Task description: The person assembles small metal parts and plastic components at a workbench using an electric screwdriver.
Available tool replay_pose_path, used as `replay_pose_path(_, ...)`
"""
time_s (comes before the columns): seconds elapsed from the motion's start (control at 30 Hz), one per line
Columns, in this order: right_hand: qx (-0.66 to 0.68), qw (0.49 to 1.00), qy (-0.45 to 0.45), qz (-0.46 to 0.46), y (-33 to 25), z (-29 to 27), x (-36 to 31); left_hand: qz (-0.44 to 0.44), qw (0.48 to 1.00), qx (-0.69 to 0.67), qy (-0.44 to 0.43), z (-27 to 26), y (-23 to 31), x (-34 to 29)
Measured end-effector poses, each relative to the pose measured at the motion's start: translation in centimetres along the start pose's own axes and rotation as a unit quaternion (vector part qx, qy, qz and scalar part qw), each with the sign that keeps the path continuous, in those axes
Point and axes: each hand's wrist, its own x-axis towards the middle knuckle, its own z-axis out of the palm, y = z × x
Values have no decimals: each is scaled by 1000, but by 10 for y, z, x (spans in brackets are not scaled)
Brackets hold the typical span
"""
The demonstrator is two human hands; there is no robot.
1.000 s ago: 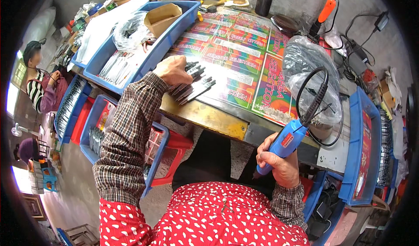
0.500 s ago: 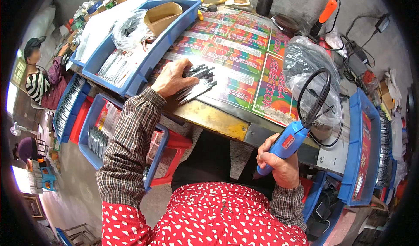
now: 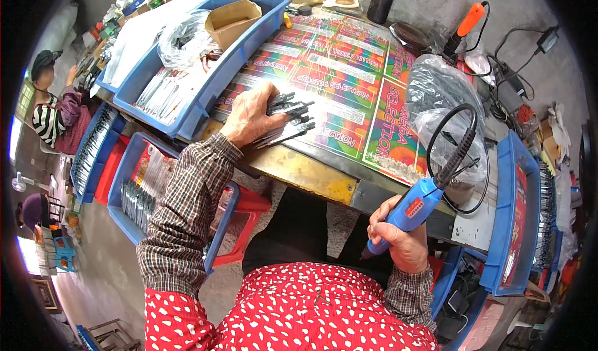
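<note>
A bundle of thin silvery sticks with dark ends lies near the front edge of the worktable, over colourful printed sheets. My left hand is closed round its left side, the thumb along the near side; the palm hides part of the sticks. My right hand grips a blue corded power tool, shaped like an electric screwdriver, in front of the table's edge. Its tip points down and left toward my lap, away from the sticks. A black cord loops up from its rear end.
At the left, a blue tray holds more thin pieces, a plastic bag and a cardboard box. Clear plastic bags and an orange-handled tool lie right. Blue crates flank me. A person sits far left.
My left hand has shifted slightly right, and the sticks in it lie a little differently. The right hand keeps its hold on the blue tool, almost unmoved.
</note>
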Motion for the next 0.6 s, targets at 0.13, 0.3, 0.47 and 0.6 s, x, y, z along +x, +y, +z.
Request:
replay_pose_path(0.13, -3, 1000, 2, 4, -1, 0, 0, 22, 1000, 11, 12, 0, 0, 1)
replay_pose_path(0.3, 2, 1000, 0, 8, 0, -1, 0, 18, 1000, 3, -9, -1, -4, 6)
replay_pose_path(0.47, 4, 1000, -1, 11, -1, -1, 0, 40, 999, 23, 11, 0, -7, 7)
replay_pose_path(0.6, 5, 1000, -2, 14, 0, -2, -1, 86, 995, 31, 25, 1, -9, 10)
